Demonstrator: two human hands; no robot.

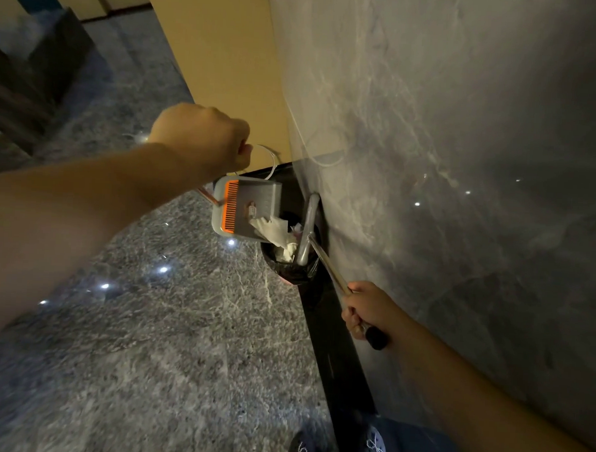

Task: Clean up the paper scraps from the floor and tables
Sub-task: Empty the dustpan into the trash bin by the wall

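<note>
A grey dustpan [248, 203] with an orange comb edge hangs tilted over a small bin lined with a black bag [289, 271]. White paper scraps [272, 231] slide from the pan's lip into the bin. My left hand [205, 136] grips the dustpan's thin white handle from above. My right hand [366, 311] grips the metal pole of a broom; the broom's grey head [308, 226] rests at the bin's rim against the wall.
A grey marble wall [463, 164] rises on the right with a black skirting strip [335, 347] along its foot. The floor is speckled grey stone [149, 322]. A beige wall panel [221, 68] stands behind the bin. Dark furniture [33, 77] sits at the far left.
</note>
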